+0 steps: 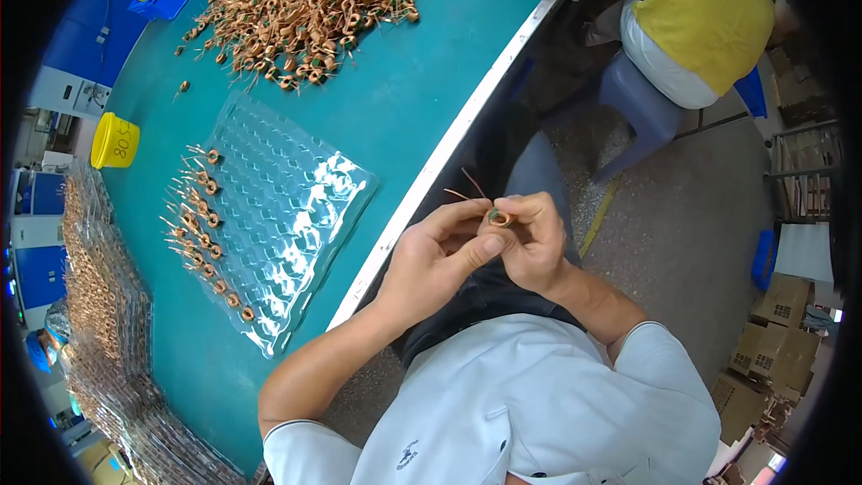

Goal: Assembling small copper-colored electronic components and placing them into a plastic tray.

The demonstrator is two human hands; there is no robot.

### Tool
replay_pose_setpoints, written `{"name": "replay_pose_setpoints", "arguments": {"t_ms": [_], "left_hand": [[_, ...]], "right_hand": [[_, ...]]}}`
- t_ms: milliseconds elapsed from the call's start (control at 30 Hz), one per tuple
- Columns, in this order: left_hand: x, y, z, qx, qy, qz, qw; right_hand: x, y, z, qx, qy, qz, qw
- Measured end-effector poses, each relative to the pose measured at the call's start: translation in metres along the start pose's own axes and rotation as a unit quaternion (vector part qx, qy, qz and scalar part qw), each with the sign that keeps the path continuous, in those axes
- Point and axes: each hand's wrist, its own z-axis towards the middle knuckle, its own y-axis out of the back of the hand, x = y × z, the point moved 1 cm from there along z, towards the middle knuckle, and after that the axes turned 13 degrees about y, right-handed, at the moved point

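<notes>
- Both hands raised over lap, off the table edge, working one small copper coil (499,216) — wound toroid, greenish core, two thin wire leads sticking up and left.
- Right hand (537,247) grip: thumb and forefinger pinched on the coil, grasping it.
- Left hand (438,256) grip: fingers curled, thumb tip pressed just beside the coil, forefinger up by the wire leads; looks like steadying or straightening the leads, contact on the wire too small to tell.
- Step in hand, as judged: checking or dressing leads of a single coil before it goes into a tray pocket.
- Next move likely calls for a fine pinch, leads kept straight, light force; thin wire bends easily.
- Left of the grip, on the teal table (404,99): clear plastic blister tray (287,216), glossy, grid of shallow pockets, flexible-looking; far-left columns hold coils, remaining pockets bare.
- Far ahead-left of the grip: loose heap of coils (305,4), tangled, shiny copper, stiff leads poking out.
- Yellow round tub (114,140) well left of tray; stacked filled trays (99,305) along far-left table edge.
- Another person in yellow top (709,9) seated ahead-right, apart from the hands.
</notes>
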Motion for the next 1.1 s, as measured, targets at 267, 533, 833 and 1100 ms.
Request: {"name": "replay_pose_setpoints", "arguments": {"t_ms": [267, 533, 833, 1100], "left_hand": [[0.000, 0.016, -0.003, -0.016, -0.052, -0.020, 0.998], [0.005, 0.030, -0.005, 0.005, 0.000, -0.001, 1.000], [-0.012, 0.041, -0.020, -0.025, -0.062, 0.109, 0.992], [-0.030, 0.069, -0.037, -0.112, -0.113, 0.120, 0.980]], "right_hand": [[0.015, -0.005, 0.028, 0.129, 0.048, -0.087, 0.987], [0.008, -0.001, 0.059, 0.154, -0.190, 0.053, 0.968], [0.015, -0.020, 0.067, 0.161, -0.119, 0.121, 0.972], [0.002, -0.068, 0.097, 0.035, -0.170, 0.222, 0.960]]}}
